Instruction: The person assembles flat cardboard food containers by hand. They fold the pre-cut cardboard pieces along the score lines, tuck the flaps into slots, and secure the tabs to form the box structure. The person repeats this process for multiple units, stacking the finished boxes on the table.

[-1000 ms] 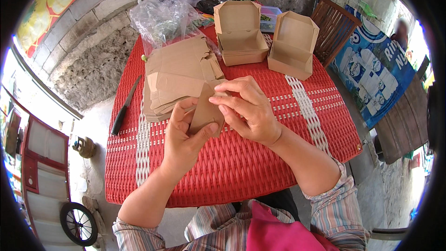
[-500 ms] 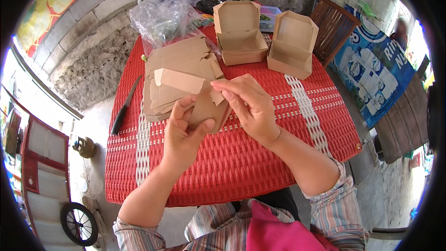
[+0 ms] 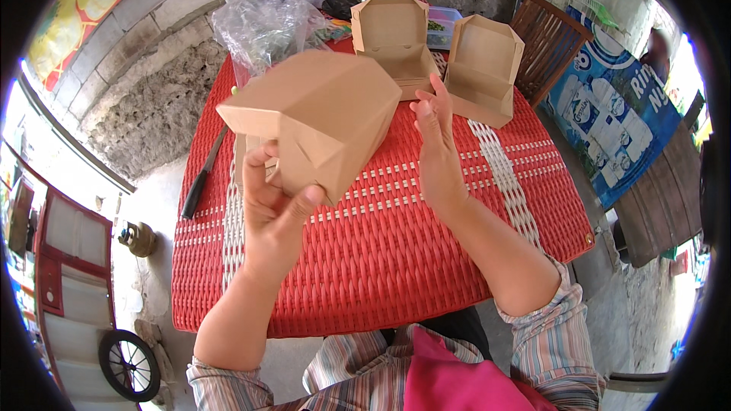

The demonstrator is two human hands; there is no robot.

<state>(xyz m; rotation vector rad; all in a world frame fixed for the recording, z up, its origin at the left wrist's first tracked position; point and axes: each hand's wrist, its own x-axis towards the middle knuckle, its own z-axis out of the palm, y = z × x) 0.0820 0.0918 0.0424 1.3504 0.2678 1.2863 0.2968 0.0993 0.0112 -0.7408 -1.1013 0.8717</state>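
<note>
The left hand (image 3: 276, 205) grips a folded brown carton (image 3: 316, 125) from below, raised above the red counter (image 3: 381, 259). The right hand (image 3: 438, 152) is flat, fingers straight, holding nothing, just right of the carton. Beyond the hands, two open boxes (image 3: 392, 42) (image 3: 481, 68) stand with nothing visible inside.

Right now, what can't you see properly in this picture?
- Head view: the flat cardboard stack is almost all hidden behind the raised box in the left hand.
- The right hand has its fingertips behind that box, so their touch is unclear.
- The plastic bag is too crinkled to show its contents.
- The dark tool is too small to identify.
</note>
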